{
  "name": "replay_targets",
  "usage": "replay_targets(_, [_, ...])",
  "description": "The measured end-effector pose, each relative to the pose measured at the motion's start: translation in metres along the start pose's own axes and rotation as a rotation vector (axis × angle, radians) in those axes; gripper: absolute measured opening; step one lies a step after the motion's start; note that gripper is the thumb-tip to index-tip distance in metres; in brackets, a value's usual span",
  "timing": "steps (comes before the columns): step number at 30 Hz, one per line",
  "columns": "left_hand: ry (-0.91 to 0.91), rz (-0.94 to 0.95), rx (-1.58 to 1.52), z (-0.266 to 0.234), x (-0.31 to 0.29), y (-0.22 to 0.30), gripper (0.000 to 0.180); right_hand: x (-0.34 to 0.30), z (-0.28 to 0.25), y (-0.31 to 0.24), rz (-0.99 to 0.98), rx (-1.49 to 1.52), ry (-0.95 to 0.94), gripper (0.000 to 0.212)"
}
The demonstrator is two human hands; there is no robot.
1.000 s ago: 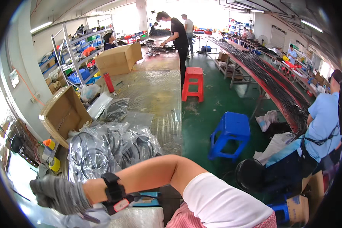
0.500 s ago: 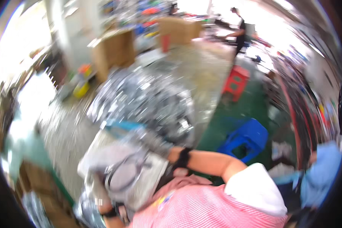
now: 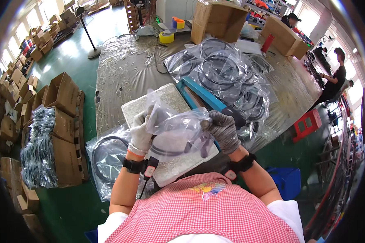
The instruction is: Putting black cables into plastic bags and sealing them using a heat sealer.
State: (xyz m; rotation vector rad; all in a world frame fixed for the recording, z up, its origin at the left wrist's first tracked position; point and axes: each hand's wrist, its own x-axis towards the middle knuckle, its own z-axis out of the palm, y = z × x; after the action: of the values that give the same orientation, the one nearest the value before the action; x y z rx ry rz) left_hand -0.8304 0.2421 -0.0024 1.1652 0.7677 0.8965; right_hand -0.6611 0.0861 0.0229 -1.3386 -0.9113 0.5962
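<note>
A clear plastic bag point(image 3: 178, 126) with a dark coiled cable point(image 3: 168, 152) in it hangs between my two gloved hands. My left hand point(image 3: 141, 134), in a white glove with an orange cuff, pinches the bag's left side. In a grey glove, my right hand point(image 3: 224, 130) grips its right end. Below lies a white foam slab point(image 3: 164, 101). A teal hand-press bag sealer point(image 3: 202, 95) stands just beyond, angled toward my right hand. Several bagged coiled cables point(image 3: 219, 69) are heaped behind the sealer. Another bagged cable point(image 3: 109, 158) lies beside my left forearm.
The table point(image 3: 121, 81) is covered in wrinkled film. Orange and yellow tape rolls point(image 3: 166, 37) and an open carton point(image 3: 219, 20) stand at its far side. Left are cartons with bagged cables point(image 3: 38, 146); right are a red stool point(image 3: 307, 124) and a blue stool point(image 3: 286, 182). Other people sit far right.
The view has swung left and sharpened from blur. My hands, earlier close to the bagged cable over the foam slab, now hold the bag between them.
</note>
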Motion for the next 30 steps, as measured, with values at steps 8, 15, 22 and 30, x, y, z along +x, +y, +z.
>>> replay_targets(8, [-0.036,-0.21,0.493,-0.042,0.048,-0.051,0.043,0.024,-0.017,0.072,0.647,-0.144,0.126,0.028])
replay_targets(15, [-0.081,0.046,1.272,-0.05,-0.009,-0.052,0.052,-0.022,-0.038,0.126,0.72,-0.069,0.139,0.032])
replay_targets(22, [-0.014,-0.065,1.255,-0.032,-0.007,-0.067,0.051,-0.011,-0.022,0.111,0.767,-0.203,-0.127,0.041])
replay_targets(30, [-0.149,-0.215,0.394,-0.03,0.027,-0.037,0.035,-0.018,-0.036,0.1,0.692,0.197,-0.214,0.029])
